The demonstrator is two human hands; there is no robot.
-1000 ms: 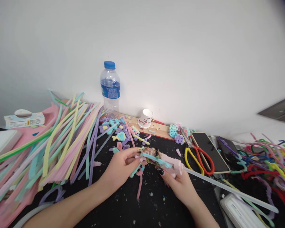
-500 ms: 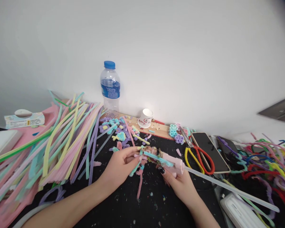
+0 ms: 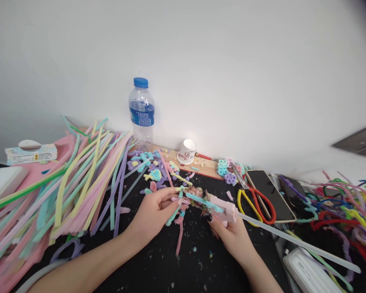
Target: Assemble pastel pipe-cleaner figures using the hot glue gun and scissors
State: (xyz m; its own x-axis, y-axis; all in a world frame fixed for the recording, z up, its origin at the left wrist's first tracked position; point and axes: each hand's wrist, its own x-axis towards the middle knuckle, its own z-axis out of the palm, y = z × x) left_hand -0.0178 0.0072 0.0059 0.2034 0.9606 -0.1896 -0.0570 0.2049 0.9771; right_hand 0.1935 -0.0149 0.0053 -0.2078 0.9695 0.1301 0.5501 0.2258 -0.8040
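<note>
My left hand (image 3: 154,211) pinches the left end of a fuzzy pipe-cleaner piece, where blue, pink and yellow strands gather. My right hand (image 3: 230,234), with dark nails, is wrapped round the underside of a pale pink glue gun (image 3: 228,208). A long translucent glue stick (image 3: 299,244) sticks out of its back toward the lower right. A light blue strip (image 3: 205,202) lies along the gun, over brownish fuzzy material near its front. One pink strand (image 3: 179,238) hangs down between my hands. The gun's nozzle is hidden.
Long pastel pipe cleaners (image 3: 91,183) cover the left. Behind my hands stand a bottle (image 3: 141,114) and a paper cup (image 3: 187,151). Scissors (image 3: 258,201), a phone (image 3: 271,195), a white power strip (image 3: 308,270) and tangled coloured pipe cleaners (image 3: 341,219) are at the right.
The glue gun and my right hand have shifted very slightly to the right. My left hand keeps its grip almost unmoved.
</note>
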